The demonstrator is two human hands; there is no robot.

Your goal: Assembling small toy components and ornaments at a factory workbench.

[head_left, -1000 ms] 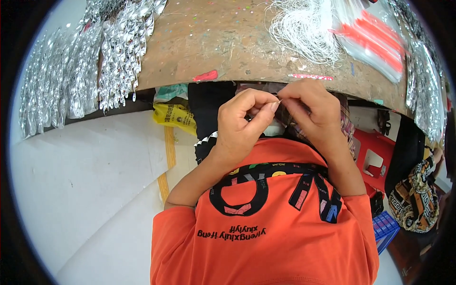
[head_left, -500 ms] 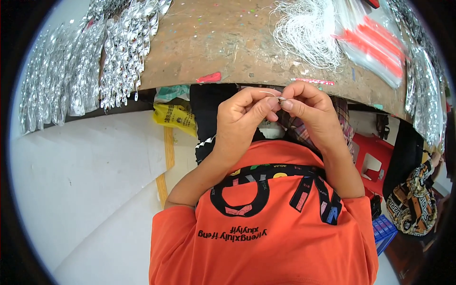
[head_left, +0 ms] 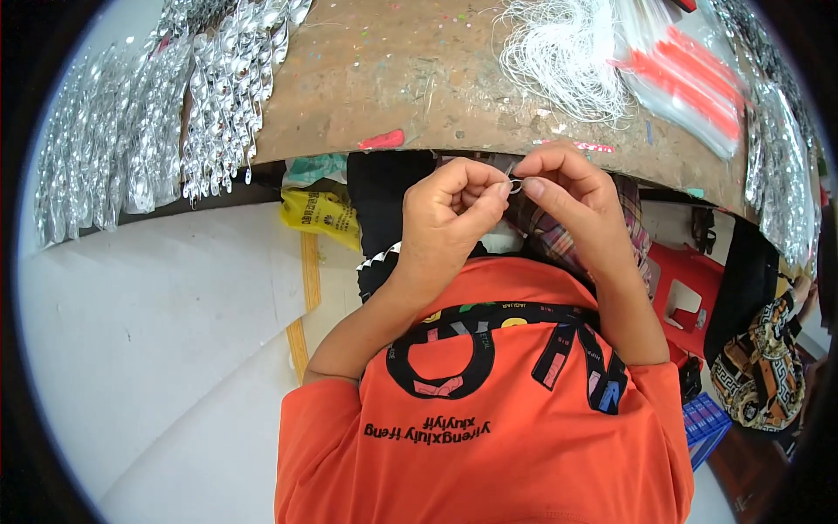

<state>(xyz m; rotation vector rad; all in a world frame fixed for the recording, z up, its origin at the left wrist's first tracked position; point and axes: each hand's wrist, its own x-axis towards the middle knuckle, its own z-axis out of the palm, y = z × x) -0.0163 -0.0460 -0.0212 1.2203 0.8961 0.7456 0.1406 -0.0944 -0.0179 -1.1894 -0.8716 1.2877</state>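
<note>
Both hands are raised just off the table's near edge, fingertips close together. My left hand (head_left: 452, 203) is closed, its thumb and forefinger pinching a thin white string (head_left: 516, 186) bent into a small loop. My right hand (head_left: 576, 199) meets the loop from the other side, fingers curled and thumb tip against the string. A small gap shows between its forefinger and thumb; its other fingers are partly hidden. A loose heap of similar white strings (head_left: 563, 61) lies on the brown table (head_left: 375, 79) beyond my hands.
Silvery twisted strips (head_left: 229, 105) hang over the table's left side, and more (head_left: 781, 166) at the right. Clear plastic bags with red bands (head_left: 685, 87) lie at the back right. Below are a yellow bag (head_left: 321, 217), a red plastic stool (head_left: 685, 293) and a blue crate (head_left: 704, 424).
The string between my fingertips now forms a small open loop. My right forefinger has lifted away from the thumb, and the left fingers have curled in more.
</note>
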